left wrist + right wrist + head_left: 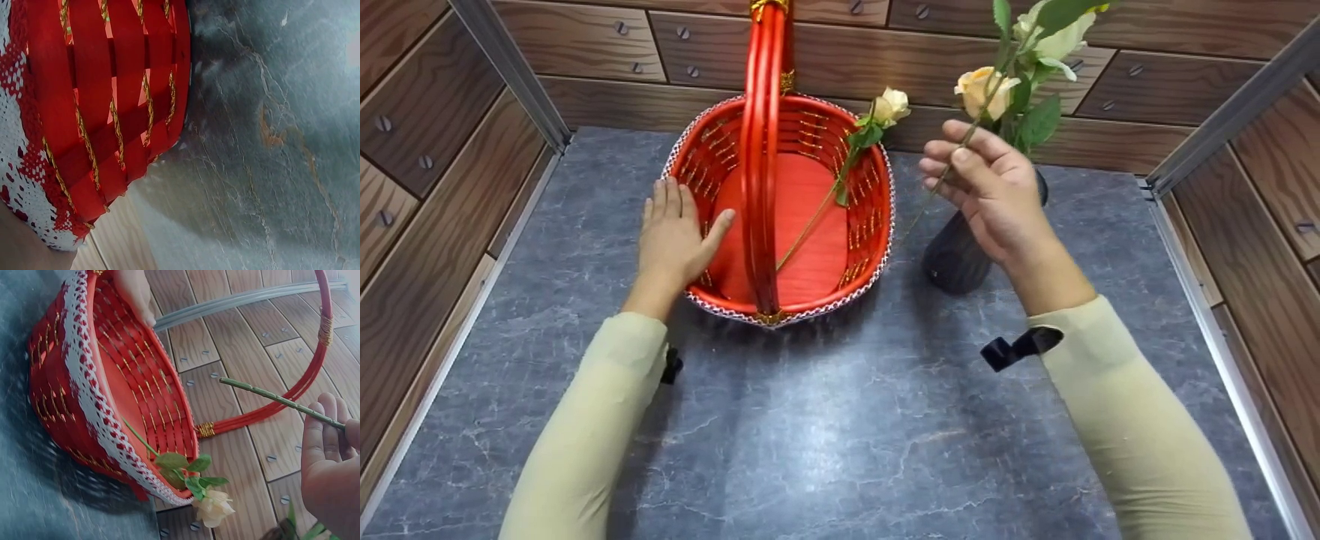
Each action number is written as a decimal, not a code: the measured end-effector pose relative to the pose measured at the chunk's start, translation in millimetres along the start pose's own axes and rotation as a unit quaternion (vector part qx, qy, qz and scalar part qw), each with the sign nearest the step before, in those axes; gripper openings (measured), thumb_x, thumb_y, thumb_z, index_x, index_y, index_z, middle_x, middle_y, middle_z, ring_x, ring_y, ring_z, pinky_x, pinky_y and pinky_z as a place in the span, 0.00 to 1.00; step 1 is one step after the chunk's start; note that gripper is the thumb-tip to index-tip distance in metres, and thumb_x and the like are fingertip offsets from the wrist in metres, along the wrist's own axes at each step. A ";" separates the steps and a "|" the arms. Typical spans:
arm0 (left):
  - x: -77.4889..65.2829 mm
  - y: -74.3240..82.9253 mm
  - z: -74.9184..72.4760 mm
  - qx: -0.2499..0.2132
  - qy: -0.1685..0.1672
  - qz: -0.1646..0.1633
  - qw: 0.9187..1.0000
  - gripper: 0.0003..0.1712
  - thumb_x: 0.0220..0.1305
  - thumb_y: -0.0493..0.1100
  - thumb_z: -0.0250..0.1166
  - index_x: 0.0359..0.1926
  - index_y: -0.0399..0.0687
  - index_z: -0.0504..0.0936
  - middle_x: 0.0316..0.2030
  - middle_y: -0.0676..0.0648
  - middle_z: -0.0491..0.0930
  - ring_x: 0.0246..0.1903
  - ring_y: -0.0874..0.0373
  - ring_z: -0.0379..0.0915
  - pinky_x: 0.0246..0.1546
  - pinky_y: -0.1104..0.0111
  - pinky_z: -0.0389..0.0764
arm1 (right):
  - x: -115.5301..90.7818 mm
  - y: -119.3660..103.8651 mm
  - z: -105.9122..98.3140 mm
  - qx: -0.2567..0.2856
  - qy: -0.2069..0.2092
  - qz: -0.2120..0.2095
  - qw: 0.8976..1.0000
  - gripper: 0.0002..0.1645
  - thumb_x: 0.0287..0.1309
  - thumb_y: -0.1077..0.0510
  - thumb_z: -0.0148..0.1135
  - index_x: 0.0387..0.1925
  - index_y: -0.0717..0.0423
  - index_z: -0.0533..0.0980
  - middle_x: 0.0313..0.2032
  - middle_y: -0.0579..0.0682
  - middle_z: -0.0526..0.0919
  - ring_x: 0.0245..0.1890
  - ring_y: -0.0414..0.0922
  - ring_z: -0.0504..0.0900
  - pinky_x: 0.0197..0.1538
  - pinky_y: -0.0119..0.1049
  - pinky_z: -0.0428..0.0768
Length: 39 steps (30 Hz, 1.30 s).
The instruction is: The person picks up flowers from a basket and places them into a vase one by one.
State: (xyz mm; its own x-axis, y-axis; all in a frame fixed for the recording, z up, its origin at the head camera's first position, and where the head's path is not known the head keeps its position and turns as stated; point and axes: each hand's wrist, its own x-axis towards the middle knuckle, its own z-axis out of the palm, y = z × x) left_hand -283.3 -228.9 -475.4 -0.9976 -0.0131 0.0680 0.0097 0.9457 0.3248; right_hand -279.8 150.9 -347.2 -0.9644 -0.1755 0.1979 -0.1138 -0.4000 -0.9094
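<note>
A red woven basket [810, 292] with a tall arched handle stands on the grey surface. My left hand [671, 229] rests on its left rim, fingers straight, thumb spread over the inside. One cream rose [891, 107] leans in the basket, its bloom above the right rim and its stem across the floor. To the right, my right hand [994, 184] pinches a thin green flower stem [264, 392] between thumb and fingers; its cut end points toward the basket. Upward, the stem crosses a peach rose [985, 91] and runs toward leaves and a pale rose [1061, 37].
Behind my right hand a dark vase [956, 259] stands tilted in view, with leafy stems [1039, 124] above it. Wood-patterned panels [840, 56] enclose the back and both sides, with metal strips [1222, 285] along the edges. White lace [84, 382] trims the basket's rim.
</note>
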 end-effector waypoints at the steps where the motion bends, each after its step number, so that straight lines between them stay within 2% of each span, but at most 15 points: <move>1: 0.2 -0.1 0.1 0.001 0.000 0.000 1.000 0.60 0.68 0.78 0.30 0.76 0.28 0.46 0.77 0.30 0.38 0.77 0.36 0.28 0.76 0.47 0.35 | 0.2 -1.8 -1.4 -0.001 0.001 -0.002 1.000 0.15 0.71 0.69 0.51 0.55 0.62 0.76 0.43 0.56 0.88 0.42 0.49 0.87 0.49 0.42 0.85; 16: 0.4 1.2 -1.0 -0.006 -0.004 -0.002 1.000 0.60 0.68 0.78 0.31 0.76 0.28 0.45 0.77 0.31 0.37 0.77 0.37 0.27 0.76 0.47 0.34 | 1.9 -26.4 -24.2 0.041 0.018 -0.004 0.999 0.17 0.66 0.70 0.58 0.55 0.70 0.75 0.45 0.63 0.86 0.43 0.53 0.87 0.50 0.44 0.85; 24: -1.4 1.5 -2.2 -0.004 -0.008 -0.003 1.000 0.59 0.69 0.77 0.32 0.76 0.28 0.44 0.77 0.30 0.37 0.77 0.36 0.27 0.76 0.47 0.33 | 3.4 -41.0 -37.0 0.089 0.055 -0.005 0.995 0.19 0.63 0.72 0.59 0.56 0.72 0.73 0.45 0.67 0.85 0.41 0.55 0.87 0.47 0.43 0.86; 39: -0.8 0.2 -0.3 -0.015 -0.002 -0.003 1.000 0.60 0.68 0.78 0.31 0.76 0.28 0.45 0.77 0.31 0.38 0.77 0.37 0.27 0.76 0.48 0.33 | 7.8 -55.2 -57.0 0.130 0.111 -0.026 0.985 0.17 0.63 0.73 0.58 0.54 0.72 0.73 0.43 0.66 0.85 0.40 0.56 0.87 0.45 0.43 0.86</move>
State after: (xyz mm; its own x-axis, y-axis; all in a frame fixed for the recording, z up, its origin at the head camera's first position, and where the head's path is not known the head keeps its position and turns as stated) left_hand -282.5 -228.8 -475.1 -0.9979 -0.0177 0.0631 0.0057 0.9356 0.3531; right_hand -294.6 222.9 -316.4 -0.9906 0.0417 0.1302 -0.1275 -0.6251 -0.7700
